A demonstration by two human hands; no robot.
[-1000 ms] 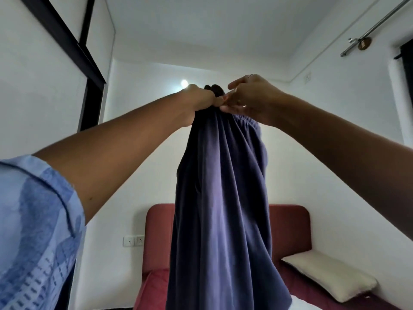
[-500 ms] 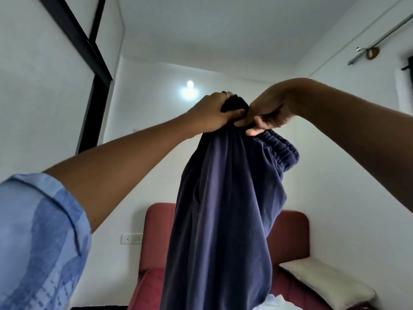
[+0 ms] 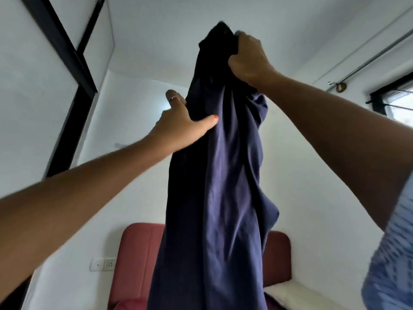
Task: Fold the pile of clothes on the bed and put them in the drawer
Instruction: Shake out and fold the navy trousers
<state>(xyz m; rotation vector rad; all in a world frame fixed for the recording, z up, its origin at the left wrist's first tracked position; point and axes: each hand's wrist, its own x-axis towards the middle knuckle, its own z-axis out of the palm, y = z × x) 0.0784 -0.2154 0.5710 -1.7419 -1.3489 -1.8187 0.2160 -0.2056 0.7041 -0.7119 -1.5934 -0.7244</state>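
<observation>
A long navy garment [image 3: 214,186] of soft, creased cloth is hanging overhead in front of a red padded headboard [image 3: 136,253]. The right hand [image 3: 248,57] is gripping its bunched top in curled fingers. The left hand [image 3: 181,126] is pressing its side, thumb outstretched.

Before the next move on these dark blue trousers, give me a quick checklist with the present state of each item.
1. Right hand grips the top of the dark blue cotton trousers: ok.
2. Left hand on the fabric, thumb in front: ok, but its fingers are hidden behind the cloth.
3. Trousers hang straight and smooth: not ok, bunched below the right hand.
4. Lower hem off the bed: cannot tell, out of frame.
5. Room above the red padded headboard: ok.
</observation>
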